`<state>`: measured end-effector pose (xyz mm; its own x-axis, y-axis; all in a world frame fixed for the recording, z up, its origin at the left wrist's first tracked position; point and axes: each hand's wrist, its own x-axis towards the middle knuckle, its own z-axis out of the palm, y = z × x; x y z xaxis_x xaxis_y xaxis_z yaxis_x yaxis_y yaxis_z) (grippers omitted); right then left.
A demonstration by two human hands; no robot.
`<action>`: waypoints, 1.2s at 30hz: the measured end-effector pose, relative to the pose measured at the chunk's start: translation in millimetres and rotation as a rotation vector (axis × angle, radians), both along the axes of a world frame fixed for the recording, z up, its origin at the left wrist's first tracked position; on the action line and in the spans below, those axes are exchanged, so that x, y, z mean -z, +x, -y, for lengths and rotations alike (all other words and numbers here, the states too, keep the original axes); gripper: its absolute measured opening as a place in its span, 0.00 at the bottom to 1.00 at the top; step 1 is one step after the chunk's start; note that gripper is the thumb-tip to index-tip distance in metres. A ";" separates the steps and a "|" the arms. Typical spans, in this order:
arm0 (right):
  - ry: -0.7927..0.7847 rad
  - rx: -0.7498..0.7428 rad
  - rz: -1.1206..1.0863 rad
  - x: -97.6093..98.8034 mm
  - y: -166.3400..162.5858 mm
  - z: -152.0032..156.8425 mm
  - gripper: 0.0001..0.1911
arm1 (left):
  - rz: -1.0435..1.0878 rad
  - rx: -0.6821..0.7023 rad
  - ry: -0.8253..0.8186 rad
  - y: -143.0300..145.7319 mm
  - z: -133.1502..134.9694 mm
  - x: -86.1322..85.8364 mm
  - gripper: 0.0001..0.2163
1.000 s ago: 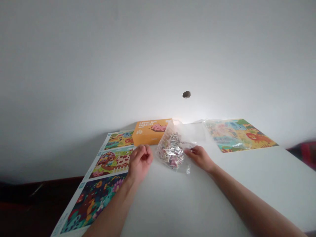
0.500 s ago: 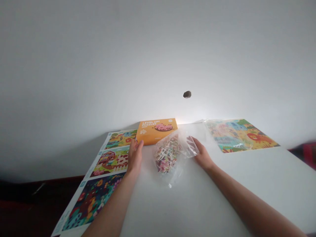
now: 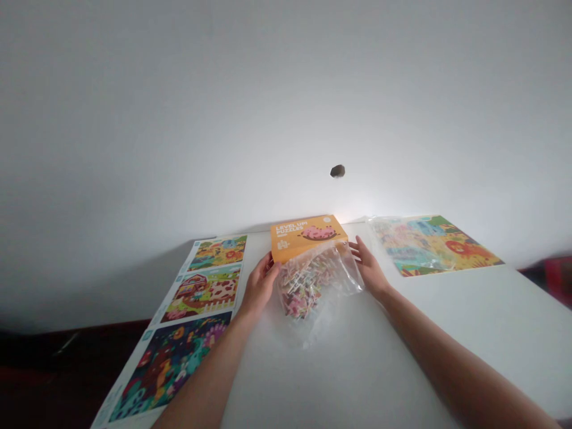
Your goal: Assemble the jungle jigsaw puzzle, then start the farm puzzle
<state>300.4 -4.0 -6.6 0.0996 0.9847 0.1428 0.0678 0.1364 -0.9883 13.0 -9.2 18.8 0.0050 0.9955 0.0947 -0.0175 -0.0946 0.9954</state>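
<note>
- In the head view, the orange box [image 3: 306, 237] lay between the two hands, on the far part of the white counter [image 3: 348, 375], near the wall [image 3: 179, 119].
- The left hand [image 3: 260, 285] was at the left end of the box, with its fingers partly bent and its thumb at the near corner; I cannot tell if it gripped the box or only pressed on it.
- The right hand [image 3: 370, 269] was at the right end, its fingers released and spread apart; I cannot tell if the fingertips touched the box.
- The clear bag [image 3: 308, 286], with many puzzle pieces inside, lay also between the hands, nearer to the person than the box, and it hid the lower front of the box in part.
- The left edge of this bag was just beside the left thumb, and its loose right corner came close to the right palm.
- The sheet with three pictures [image 3: 203, 292] lay to the left, partly hidden by the left forearm.
- The lion picture [image 3: 467, 247] lay to the right, well apart from the right hand, and a clear wrapper [image 3: 402, 238] covered its left part.
</note>
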 end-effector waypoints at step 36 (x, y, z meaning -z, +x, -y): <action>-0.382 0.363 -0.387 -32.8 4.3 17.8 0.25 | -0.117 0.215 0.213 14.9 28.9 0.7 0.12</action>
